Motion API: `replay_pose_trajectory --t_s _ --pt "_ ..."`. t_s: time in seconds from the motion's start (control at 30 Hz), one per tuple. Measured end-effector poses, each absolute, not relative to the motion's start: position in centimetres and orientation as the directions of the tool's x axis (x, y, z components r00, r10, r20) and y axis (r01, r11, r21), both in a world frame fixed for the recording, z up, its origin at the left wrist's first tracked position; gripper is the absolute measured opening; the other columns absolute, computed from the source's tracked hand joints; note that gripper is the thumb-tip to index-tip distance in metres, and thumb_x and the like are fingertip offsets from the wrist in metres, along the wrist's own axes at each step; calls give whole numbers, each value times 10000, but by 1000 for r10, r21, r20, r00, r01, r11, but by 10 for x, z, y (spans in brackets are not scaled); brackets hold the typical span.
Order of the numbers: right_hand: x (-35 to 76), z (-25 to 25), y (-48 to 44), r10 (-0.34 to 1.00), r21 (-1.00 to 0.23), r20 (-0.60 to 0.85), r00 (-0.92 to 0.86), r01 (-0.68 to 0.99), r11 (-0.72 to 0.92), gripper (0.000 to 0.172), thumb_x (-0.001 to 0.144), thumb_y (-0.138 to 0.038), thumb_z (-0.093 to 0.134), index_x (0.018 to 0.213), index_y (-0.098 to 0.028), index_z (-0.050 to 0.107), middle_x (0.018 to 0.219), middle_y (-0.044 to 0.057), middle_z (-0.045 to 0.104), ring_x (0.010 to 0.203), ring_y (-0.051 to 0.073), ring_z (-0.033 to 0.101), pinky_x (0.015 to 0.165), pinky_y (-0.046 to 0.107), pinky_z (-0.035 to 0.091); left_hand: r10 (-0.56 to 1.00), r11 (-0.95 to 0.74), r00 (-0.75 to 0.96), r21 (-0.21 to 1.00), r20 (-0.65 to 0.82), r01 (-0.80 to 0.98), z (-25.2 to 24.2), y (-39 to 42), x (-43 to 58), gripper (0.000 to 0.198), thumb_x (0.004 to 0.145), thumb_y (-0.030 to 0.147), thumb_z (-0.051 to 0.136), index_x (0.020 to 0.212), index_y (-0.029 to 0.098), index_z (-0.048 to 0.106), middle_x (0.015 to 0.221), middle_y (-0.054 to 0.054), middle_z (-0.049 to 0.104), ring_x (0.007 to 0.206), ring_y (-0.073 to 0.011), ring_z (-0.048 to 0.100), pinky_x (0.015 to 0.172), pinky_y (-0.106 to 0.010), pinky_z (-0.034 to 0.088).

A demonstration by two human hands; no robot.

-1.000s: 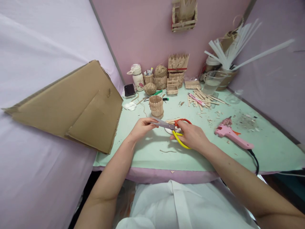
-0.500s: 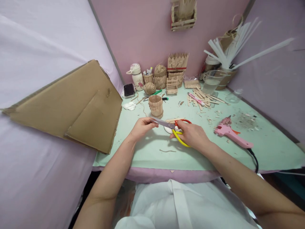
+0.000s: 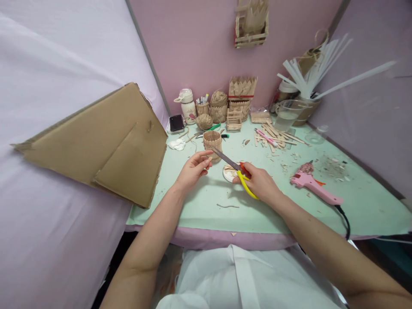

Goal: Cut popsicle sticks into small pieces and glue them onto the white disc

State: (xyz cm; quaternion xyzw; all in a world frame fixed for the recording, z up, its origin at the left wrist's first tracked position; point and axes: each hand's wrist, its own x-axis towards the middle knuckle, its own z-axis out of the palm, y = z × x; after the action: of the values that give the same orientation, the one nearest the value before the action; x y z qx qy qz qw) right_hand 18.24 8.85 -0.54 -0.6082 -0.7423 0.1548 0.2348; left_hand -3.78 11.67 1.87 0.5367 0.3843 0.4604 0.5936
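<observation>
Between thumb and fingers, my left hand pinches a small piece of wooden stick. My right hand is wrapped round the handles of a pair of scissors, one red and one yellow. The blades point left, their tips close to my left fingers, and look closed together. Just behind the tips stands a small round cup made of wooden sticks. Under the scissors lies a white round lid with wooden pieces on it. A short bit of twine rests nearer the table edge.
A pink glue gun with a black cord lies at the right. Loose wooden sticks are piled behind it. A large cardboard sheet leans at the left. Twine balls, a bottle and a clear cup line the back.
The scissors' handles have drawn together, and the blades have tilted, with their tips now higher and nearer the stick cup. My left hand has risen slightly, showing the small wooden piece.
</observation>
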Motion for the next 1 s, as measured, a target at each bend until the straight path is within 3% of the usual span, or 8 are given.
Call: replay_pose_trajectory --t_s 0.13,0.37,0.53,0.63,0.73,0.87,1.0 --pt "183 -3 88 976 -558 155 -151 802 213 308 753 -508 527 711 -231 401 620 -35 526 519 124 429 466 209 247 946 2 321 989 45 -146 18 116 -39 165 756 281 599 906 213 591 684 24 501 583 -59 441 496 -157 314" --pt "184 28 96 948 -612 160 -276 726 315 378 747 -519 539 646 -220 330 572 -62 434 522 101 363 470 196 251 936 -63 328 979 125 -192 17 118 -39 156 769 281 587 899 213 535 685 35 484 509 -42 401 441 -153 236" --pt "166 32 112 943 -640 201 -267 693 333 367 739 -515 546 647 -217 352 594 -60 480 523 97 378 482 201 271 947 -93 280 966 161 -240 18 118 -40 157 775 288 594 818 212 463 687 39 507 494 -41 400 435 -159 221" --pt "158 21 116 944 -653 218 -249 681 330 322 742 -500 546 696 -219 397 637 -50 529 536 106 423 494 208 292 952 -63 277 970 129 -235 19 117 -40 233 763 295 614 924 251 453 687 51 518 518 -50 439 471 -163 275" --pt "157 10 115 933 -606 250 -260 710 360 265 745 -464 556 803 -226 455 732 -25 584 584 125 488 512 216 304 955 -56 272 975 115 -216 17 119 -40 335 747 293 630 1039 258 469 706 45 547 575 -62 482 549 -185 344" --pt "161 4 111 930 -489 261 -258 796 358 295 743 -444 570 933 -235 485 861 14 638 682 173 570 522 233 307 963 -142 205 977 173 -157 12 124 -40 210 734 283 633 905 173 579 714 1 599 647 -86 521 593 -209 363" --pt "161 3 110 929 -400 270 -255 848 349 307 751 -459 566 949 -236 495 899 30 654 727 204 598 514 243 301 977 -135 135 970 164 -200 12 125 -39 195 690 238 662 857 176 582 713 -1 618 704 -121 578 576 -215 371"
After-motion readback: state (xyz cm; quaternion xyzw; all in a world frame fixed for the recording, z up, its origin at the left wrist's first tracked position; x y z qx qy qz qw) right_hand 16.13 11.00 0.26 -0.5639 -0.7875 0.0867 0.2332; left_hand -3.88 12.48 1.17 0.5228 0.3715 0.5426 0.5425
